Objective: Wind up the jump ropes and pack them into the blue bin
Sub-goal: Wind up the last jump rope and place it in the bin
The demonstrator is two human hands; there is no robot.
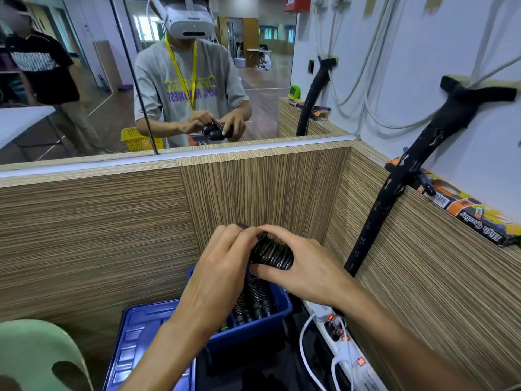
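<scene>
Gripping coiled black jump rope bundle [271, 253]: left hand [222, 266], right hand [307, 268] curled round it, above blue plastic bin [277, 311]

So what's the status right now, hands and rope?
Both hands, left and right, gripping wound rope. Held above blue bin, more ropes already inside. Nothing in the way.
</scene>
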